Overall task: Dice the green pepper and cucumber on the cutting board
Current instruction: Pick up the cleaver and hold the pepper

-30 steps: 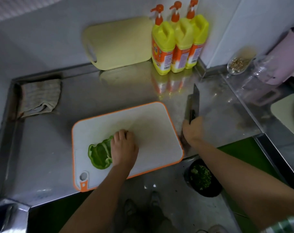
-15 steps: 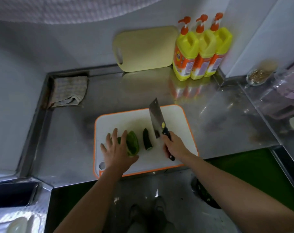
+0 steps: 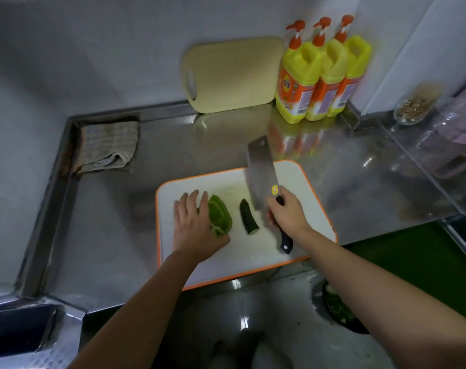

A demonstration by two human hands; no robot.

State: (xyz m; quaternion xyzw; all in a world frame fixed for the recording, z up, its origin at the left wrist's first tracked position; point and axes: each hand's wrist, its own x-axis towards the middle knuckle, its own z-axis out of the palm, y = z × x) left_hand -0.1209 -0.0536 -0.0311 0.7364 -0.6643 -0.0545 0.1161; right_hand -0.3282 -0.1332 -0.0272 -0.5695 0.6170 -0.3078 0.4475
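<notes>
A steel tabletop (image 3: 173, 155) with a raised rim sits in a corner of plain pale walls (image 3: 93, 49), dimly lit, with glare on the metal. Three yellow bottles (image 3: 322, 75) stand against the back wall. Just left of the bottles leans a yellow board (image 3: 234, 73); far left lies a folded cloth (image 3: 106, 147); right, a glass bowl (image 3: 415, 105).

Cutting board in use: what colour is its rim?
The cutting board has an orange rim, white surface; clearest in the head view.
</notes>
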